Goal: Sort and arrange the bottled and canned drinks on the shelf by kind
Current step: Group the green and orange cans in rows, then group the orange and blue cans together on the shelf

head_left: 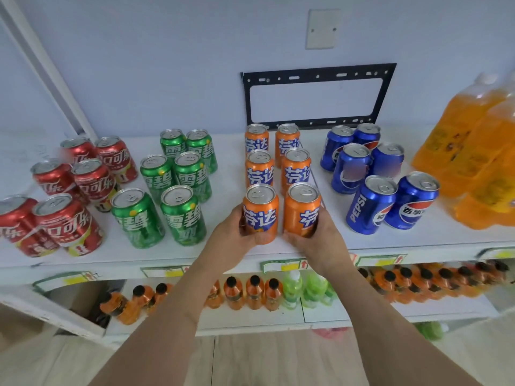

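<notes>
On the white shelf (278, 250) cans stand in double rows by colour: red cola cans (69, 190) at the left, green Sprite cans (172, 185), orange Fanta cans (276, 160) in the middle, blue Pepsi cans (373, 174) to the right. My left hand (234, 235) grips the front left orange can (260, 213) near its base. My right hand (320, 240) grips the front right orange can (302, 208). Both cans stand upright at the shelf's front edge.
Large orange juice bottles (479, 151) fill the shelf's right end. The lower shelf (320, 316) holds small orange bottles with black caps (253, 292) and green bottles (292, 288). A black bracket (317, 73) hangs on the wall behind. Price tags (284, 266) line the shelf edge.
</notes>
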The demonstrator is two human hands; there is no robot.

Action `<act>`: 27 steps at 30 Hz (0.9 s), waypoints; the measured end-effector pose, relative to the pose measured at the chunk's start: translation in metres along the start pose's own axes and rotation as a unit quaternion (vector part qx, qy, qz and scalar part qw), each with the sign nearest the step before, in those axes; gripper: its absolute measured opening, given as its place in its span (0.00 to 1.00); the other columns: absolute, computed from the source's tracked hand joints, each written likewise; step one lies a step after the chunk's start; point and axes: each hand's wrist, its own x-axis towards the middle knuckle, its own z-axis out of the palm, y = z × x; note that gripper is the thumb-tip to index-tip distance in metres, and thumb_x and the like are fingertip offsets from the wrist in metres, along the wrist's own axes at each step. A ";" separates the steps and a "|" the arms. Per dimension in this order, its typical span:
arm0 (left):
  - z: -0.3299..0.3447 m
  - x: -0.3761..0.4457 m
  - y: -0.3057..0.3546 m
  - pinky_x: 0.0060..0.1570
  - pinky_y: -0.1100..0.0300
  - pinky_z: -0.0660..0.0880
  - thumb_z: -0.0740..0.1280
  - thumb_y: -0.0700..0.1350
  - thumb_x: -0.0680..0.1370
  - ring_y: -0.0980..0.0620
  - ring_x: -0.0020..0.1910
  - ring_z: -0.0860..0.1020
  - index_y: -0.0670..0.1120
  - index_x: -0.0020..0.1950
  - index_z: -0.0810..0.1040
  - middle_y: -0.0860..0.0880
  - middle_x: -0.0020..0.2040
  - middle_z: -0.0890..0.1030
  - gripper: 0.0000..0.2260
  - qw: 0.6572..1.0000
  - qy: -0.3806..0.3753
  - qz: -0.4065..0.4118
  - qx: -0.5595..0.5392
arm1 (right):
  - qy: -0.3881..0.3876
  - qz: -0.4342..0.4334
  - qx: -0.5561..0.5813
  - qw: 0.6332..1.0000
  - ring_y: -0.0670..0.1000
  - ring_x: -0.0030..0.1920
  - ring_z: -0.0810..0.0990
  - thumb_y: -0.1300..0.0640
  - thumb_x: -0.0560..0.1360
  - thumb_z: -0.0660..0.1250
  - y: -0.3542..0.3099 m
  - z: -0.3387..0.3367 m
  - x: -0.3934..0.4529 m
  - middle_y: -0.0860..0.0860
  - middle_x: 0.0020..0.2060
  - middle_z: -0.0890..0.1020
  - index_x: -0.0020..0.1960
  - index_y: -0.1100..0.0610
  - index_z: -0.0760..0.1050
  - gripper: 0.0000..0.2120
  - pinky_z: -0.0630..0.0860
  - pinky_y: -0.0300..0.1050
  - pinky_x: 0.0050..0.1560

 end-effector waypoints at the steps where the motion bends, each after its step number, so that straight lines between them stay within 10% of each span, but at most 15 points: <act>1: -0.001 0.001 -0.002 0.59 0.63 0.75 0.80 0.53 0.67 0.67 0.53 0.80 0.58 0.69 0.69 0.63 0.57 0.81 0.34 1.000 -0.007 -0.006 -0.001 | -0.001 0.000 -0.001 1.000 0.46 0.55 0.77 0.51 0.65 0.79 0.000 0.000 0.000 0.45 0.57 0.77 0.67 0.46 0.67 0.35 0.71 0.38 0.52; 4: -0.005 -0.001 -0.001 0.65 0.51 0.74 0.79 0.58 0.65 0.61 0.58 0.80 0.56 0.72 0.67 0.60 0.62 0.80 0.38 1.000 -0.021 -0.012 0.009 | -0.007 0.002 -0.005 1.000 0.46 0.54 0.76 0.52 0.66 0.79 0.001 -0.001 0.001 0.46 0.57 0.77 0.69 0.48 0.66 0.35 0.70 0.38 0.53; 16: -0.016 -0.033 0.036 0.66 0.51 0.68 0.76 0.59 0.70 0.52 0.70 0.69 0.51 0.79 0.56 0.53 0.74 0.68 0.45 0.983 0.038 0.030 0.175 | 0.001 0.014 -0.152 0.988 0.54 0.71 0.67 0.43 0.67 0.76 -0.035 -0.028 -0.022 0.51 0.75 0.62 0.79 0.51 0.49 0.51 0.70 0.52 0.67; 27: -0.037 0.012 0.148 0.65 0.50 0.70 0.61 0.60 0.80 0.47 0.68 0.70 0.49 0.74 0.68 0.49 0.73 0.70 0.26 0.777 0.025 0.296 0.554 | 0.005 -0.133 -0.381 0.915 0.53 0.62 0.75 0.39 0.77 0.62 -0.102 -0.097 0.014 0.49 0.68 0.70 0.72 0.51 0.67 0.27 0.76 0.51 0.56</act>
